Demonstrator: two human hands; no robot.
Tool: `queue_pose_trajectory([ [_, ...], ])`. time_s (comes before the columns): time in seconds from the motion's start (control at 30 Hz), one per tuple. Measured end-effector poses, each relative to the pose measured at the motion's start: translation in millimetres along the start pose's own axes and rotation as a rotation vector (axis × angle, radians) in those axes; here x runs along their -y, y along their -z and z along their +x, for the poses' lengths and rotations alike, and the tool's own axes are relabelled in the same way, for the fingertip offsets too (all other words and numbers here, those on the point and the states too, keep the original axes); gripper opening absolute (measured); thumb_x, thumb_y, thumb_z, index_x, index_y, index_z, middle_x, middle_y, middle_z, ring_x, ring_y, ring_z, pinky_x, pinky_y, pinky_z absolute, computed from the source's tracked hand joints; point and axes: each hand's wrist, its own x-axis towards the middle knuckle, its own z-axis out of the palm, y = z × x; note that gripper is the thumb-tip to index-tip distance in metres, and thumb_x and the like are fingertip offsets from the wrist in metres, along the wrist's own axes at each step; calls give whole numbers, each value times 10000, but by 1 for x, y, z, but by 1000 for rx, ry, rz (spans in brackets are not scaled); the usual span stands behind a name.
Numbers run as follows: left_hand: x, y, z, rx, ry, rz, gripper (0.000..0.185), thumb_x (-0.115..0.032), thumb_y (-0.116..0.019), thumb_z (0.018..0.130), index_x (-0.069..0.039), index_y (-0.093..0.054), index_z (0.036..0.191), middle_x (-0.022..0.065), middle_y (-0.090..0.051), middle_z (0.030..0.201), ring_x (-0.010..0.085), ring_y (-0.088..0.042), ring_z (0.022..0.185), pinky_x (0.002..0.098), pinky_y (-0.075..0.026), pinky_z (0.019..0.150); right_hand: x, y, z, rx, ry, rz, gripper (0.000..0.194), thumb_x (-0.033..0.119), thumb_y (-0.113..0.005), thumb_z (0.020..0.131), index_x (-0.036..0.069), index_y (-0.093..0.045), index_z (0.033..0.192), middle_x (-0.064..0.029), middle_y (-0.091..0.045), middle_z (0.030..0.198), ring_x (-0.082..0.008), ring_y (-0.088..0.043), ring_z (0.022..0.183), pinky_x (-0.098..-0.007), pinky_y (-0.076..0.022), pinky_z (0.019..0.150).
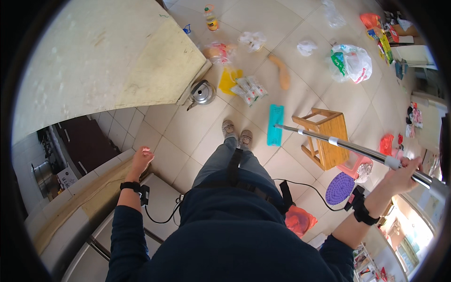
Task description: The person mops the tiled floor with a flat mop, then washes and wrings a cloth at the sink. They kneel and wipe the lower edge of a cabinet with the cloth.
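My right hand [403, 176] is closed around the metal pole [359, 151] of a flat mop, out at the right. The pole slants down to a teal mop head [275, 125] on the tiled floor, just right of my shoes. A wooden stool [326, 139] lies on its side beside the mop head, behind the pole. At the left, my left hand [142, 160] hangs in the air with its fingers curled; nothing is seen in it. A steel kettle [203, 93] stands by the pale cabinet corner, ahead of my feet.
Packets [250, 90], a yellow sheet [229, 80], a tan gourd-like vegetable [280, 72], plastic bags [352, 63] and an oil bottle [211, 20] lie or stand on the floor. A purple mat [340, 188], a pink stool [354, 165] and a red bag [300, 221] are at the right.
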Motion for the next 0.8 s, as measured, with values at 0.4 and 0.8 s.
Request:
queue_pose_trajectory([
  [0.4,43,-7,-96,2,391,-15,395,-93,-663,807,-60,-454,1141,68,-614,887,141,-614,767,262,-446,587,-61,28,-15,-8,-3,-46,107,117,-612,896,51,-528,904,-20,-516,597,-99,-470,538,-249,-405,528],
  [0.8,42,-13,-99,12,403,-167,167,-124,-618,801,-152,-479,890,-22,-512,669,91,-496,525,220,-339,414,-109,51,-2,-53,-155,88,216,48,-636,860,17,-481,1008,-33,-533,728,-96,-533,546,-229,-448,471],
])
